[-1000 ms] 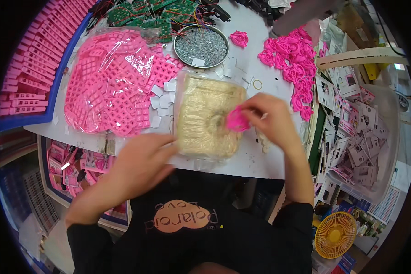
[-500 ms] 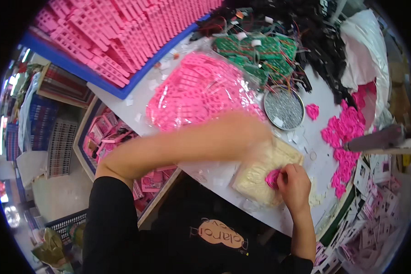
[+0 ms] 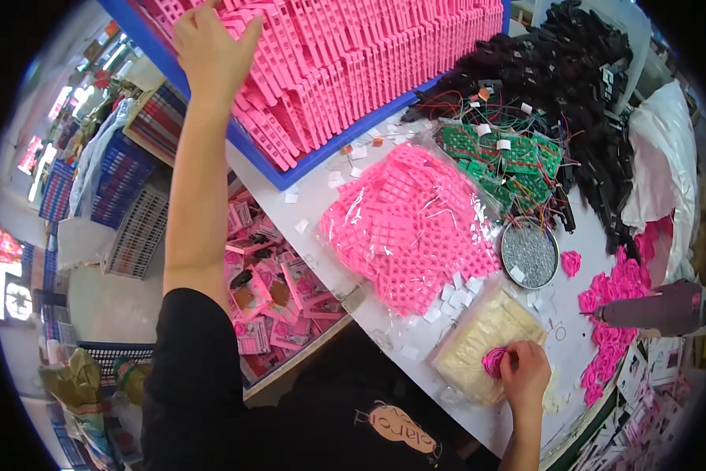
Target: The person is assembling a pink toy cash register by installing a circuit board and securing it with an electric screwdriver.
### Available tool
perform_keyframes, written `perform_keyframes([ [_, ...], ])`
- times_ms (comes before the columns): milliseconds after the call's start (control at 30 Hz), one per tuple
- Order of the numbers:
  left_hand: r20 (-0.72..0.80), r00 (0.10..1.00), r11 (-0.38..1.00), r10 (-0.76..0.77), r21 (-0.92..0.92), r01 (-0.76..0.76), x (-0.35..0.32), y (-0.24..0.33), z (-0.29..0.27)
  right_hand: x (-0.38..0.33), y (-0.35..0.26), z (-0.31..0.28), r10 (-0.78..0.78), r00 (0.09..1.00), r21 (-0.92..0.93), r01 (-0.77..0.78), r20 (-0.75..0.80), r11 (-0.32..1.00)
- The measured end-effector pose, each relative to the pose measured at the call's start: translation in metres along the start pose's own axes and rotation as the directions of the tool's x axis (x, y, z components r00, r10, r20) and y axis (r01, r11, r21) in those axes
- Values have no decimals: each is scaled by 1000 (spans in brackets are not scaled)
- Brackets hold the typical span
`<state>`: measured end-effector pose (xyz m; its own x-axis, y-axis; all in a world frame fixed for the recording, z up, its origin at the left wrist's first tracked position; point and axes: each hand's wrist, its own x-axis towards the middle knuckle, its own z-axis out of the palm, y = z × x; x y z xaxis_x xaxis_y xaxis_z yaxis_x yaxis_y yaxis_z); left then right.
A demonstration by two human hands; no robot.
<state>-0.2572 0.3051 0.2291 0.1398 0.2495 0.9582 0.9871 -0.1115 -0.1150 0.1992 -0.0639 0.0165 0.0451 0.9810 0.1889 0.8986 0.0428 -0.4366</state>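
Note:
At the far left, my left hand (image 3: pixel 215 55) reaches over a blue tray (image 3: pixel 294 179). Its thumb is spread from the fingers and it touches the pink plastic grid panels (image 3: pixel 345 86) packed in rows there; the fingertips are partly hidden near the upper rim of the picture. Low on the right, my right hand (image 3: pixel 527 373) is closed, fingertips pinched at the edge of a bright pink coiled piece (image 3: pixel 494 362). That piece lies on a pale yellow block (image 3: pixel 470 337) wrapped in clear film, close to the table's near edge.
A clear bag of pink keypad-like parts (image 3: pixel 408 228) fills mid-table. Beyond it are green circuit boards (image 3: pixel 518 161) with wires, a round tin of small metal bits (image 3: pixel 529 255) and heaped black parts (image 3: pixel 557 63). A grey tool (image 3: pixel 655 310) juts in above pink coiled pieces (image 3: pixel 616 337).
My left arm has swung from across the yellow block up and left to the blue tray. The whole view has shifted, while my right hand stays at the pink coiled piece.

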Motion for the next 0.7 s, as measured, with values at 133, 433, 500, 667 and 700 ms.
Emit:
perform_keyframes([
  [133, 85, 988, 992, 130, -7, -130, 37, -49, 23, 0, -1, -1, 29, 999, 5, -29, 40, 1000],
  [433, 442, 854, 905, -276, -180, 386, 126, -14, 115, -1, -4, 1, -5, 999, -47, 6, 32, 999],
  [500, 448, 849, 846, -279, -304, 439, 130, -38, 142, -1, -6, 3, -14, 1000, -29, 15, 11, 999],
  [667, 153, 975, 942, -160, -271, 197, 148, -45, 95, -10, 7, 4, -3, 1000, -34, 2, -31, 999],
  [700, 94, 984, 893, -153, -414, 178, 136, -33, 68, -10, 11, 4, 23, 1000, -53, -23, 17, 998],
])
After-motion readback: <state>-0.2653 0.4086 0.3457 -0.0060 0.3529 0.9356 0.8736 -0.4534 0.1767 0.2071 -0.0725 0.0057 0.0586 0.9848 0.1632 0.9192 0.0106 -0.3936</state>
